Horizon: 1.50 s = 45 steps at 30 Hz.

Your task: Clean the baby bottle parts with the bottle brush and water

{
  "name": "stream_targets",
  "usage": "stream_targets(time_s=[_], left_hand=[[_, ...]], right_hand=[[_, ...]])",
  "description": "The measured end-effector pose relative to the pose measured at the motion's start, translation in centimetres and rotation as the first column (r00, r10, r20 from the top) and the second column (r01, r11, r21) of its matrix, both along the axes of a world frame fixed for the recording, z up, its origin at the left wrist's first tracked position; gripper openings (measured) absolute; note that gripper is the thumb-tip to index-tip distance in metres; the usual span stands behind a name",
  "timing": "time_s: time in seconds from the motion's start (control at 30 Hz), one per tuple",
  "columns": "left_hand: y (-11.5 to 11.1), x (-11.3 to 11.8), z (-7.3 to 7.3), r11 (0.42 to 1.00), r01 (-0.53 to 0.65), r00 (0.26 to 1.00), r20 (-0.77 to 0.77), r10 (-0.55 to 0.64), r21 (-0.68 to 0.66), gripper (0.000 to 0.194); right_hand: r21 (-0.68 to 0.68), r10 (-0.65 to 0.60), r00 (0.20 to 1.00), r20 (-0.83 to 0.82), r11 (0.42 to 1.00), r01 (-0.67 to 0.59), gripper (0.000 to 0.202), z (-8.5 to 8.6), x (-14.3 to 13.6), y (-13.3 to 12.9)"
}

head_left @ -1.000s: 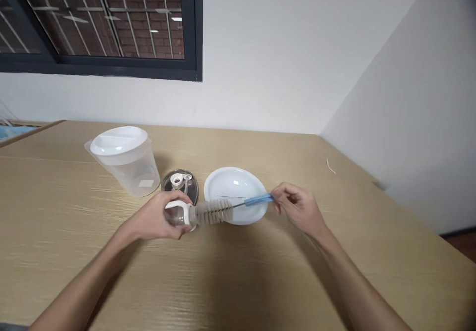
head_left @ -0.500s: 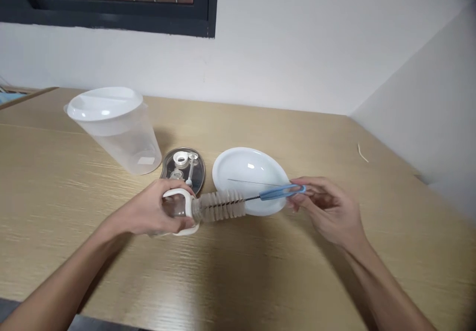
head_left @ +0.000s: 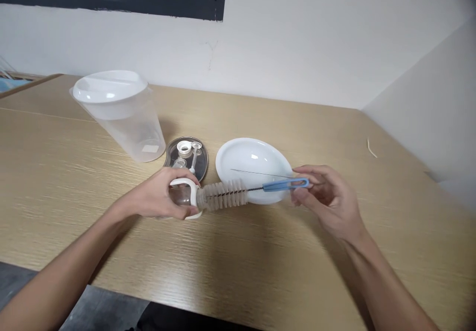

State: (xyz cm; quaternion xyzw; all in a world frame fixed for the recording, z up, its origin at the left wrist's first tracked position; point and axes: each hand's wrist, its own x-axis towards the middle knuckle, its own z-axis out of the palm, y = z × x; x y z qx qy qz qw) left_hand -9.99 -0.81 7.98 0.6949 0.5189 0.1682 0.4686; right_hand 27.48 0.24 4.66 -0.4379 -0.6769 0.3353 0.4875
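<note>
L hand clasps bottle; R hand pinches brush, bristles twd 9 o'clock; skewed push cd jam them

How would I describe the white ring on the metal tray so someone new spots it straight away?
On the wooden table, find the tall lidded pitcher. Between it and the white bowl lies a shiny metal tray. On it, the ring is the opaque white piece with an open middle; its neighbours, a stemmed piece and a round one, look see-through.
</note>
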Motion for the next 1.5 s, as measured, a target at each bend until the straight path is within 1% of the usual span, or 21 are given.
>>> stream_targets(time_s=[0.1, 0.17, 0.23, 0.3, 0.33, 0.37, 0.4, 0.47, 0.5, 0.57, 0.67, 0.7, 0.83, 0.97, 1.03, 1.17, 1.27, 1.37, 1.5], left_hand=[[0.0, 0.1, 0.4, 1.0, 0.002, 1.0, 0.005, -0.002, 0.001, 0.044], [0.0, 0.2, 0.3, 1.0, 0.007, 1.0, 0.02, -0.007, 0.022, 0.042], [-0.1, 0.2, 0.2, 0.999, 0.001, 1.0, 0.024, -0.002, 0.043, 0.042], [-0.1, 0.2, -0.1, 0.998, -0.008, 1.0, 0.013, 0.008, 0.057, 0.043], [-0.1, 0.1, -0.2, 0.998, -0.01, 1.0, 0.004, 0.01, 0.057, 0.044], [-0.1, 0.1, -0.3, 0.999, -0.01, 1.0, -0.008, 0.01, 0.053, 0.045], [0.0, 0.0, -0.3, 0.999, -0.007, 1.0, -0.021, 0.008, 0.047, 0.046], [0.1, -0.1, -0.3, 0.999, -0.008, 0.999, -0.044, 0.01, 0.042, 0.045], [0.2, -0.1, -0.2, 0.999, -0.014, 0.998, -0.053, 0.016, 0.046, 0.045], [0.3, -0.2, 0.1, 0.997, -0.022, 0.998, -0.06, 0.026, 0.071, 0.044], [0.3, -0.3, 0.4, 0.995, -0.009, 0.998, -0.054, 0.014, 0.102, 0.04], [0.2, -0.3, 0.4, 0.995, 0.001, 0.999, -0.05, 0.004, 0.102, 0.04], [0.0, -0.2, 0.2, 0.997, 0.026, 0.999, -0.03, -0.024, 0.079, 0.041], [0.0, -0.2, -0.3, 0.998, -0.005, 1.0, -0.017, 0.006, 0.058, 0.045], [0.0, -0.3, -0.6, 0.998, -0.033, 0.999, -0.011, 0.034, 0.058, 0.047], [0.1, -0.3, -0.6, 0.986, -0.102, 0.995, 0.027, 0.099, 0.13, 0.049], [-0.1, -0.1, -0.3, 0.983, -0.14, 0.989, 0.058, 0.134, 0.117, 0.051], [-0.4, 0.1, 0.2, 0.983, -0.155, 0.986, 0.08, 0.148, 0.098, 0.05], [-0.5, 0.1, 0.5, 0.977, -0.138, 0.988, 0.087, 0.126, 0.16, 0.046]], right_hand=[[-0.019, -0.009, 1.0, 0.025, 1.0, 0.009, 0.029, 0.1, 0.0, 0.1], [-0.009, -0.043, 0.998, 0.049, 0.999, 0.044, 0.032, 0.3, 0.0, 0.0], [0.012, -0.081, 0.992, 0.096, 0.997, 0.08, 0.044, 0.6, -0.1, -0.2], [0.021, -0.091, 0.983, 0.161, 0.996, 0.089, 0.059, 0.8, -0.1, -0.3], [0.022, -0.086, 0.98, 0.182, 0.996, 0.084, 0.063, 0.9, -0.1, -0.4], [0.023, -0.076, 0.98, 0.184, 0.997, 0.073, 0.062, 1.0, 0.0, -0.5], [0.024, -0.063, 0.984, 0.168, 0.998, 0.06, 0.055, 1.0, 0.2, -0.5], [0.012, -0.017, 0.995, 0.097, 1.0, 0.016, 0.033, 1.1, 0.4, -0.5], [0.002, 0.007, 0.999, 0.053, 1.0, -0.008, 0.033, 1.1, 0.5, -0.5], [-0.021, 0.036, 0.999, -0.008, 0.999, -0.036, 0.039, 1.0, 0.6, -0.5], [-0.035, 0.006, 1.0, -0.031, 0.999, -0.007, 0.025, 1.1, 0.5, -0.5], [-0.031, -0.01, 1.0, -0.027, 0.999, 0.009, 0.024, 1.1, 0.5, -0.4], [-0.003, -0.085, 0.996, -0.01, 0.996, 0.085, 0.037, 0.9, 0.6, -0.2], [-0.079, -0.117, 0.991, -0.07, 0.991, 0.111, 0.037, 0.3, 1.1, 0.2], [-0.112, -0.141, 0.985, -0.101, 0.985, 0.129, 0.038, 0.4, 1.3, 0.3], [-0.183, -0.217, 0.965, -0.15, 0.965, 0.188, 0.048, 1.1, 1.6, 0.6], [-0.26, -0.271, 0.933, -0.236, 0.943, 0.208, 0.046, 1.6, 1.7, 0.9], [-0.317, -0.341, 0.893, -0.294, 0.916, 0.245, 0.043, 1.7, 2.2, 1.4], [-0.339, -0.41, 0.823, -0.393, 0.897, 0.286, 0.043, 1.1, 3.7, 2.4]])
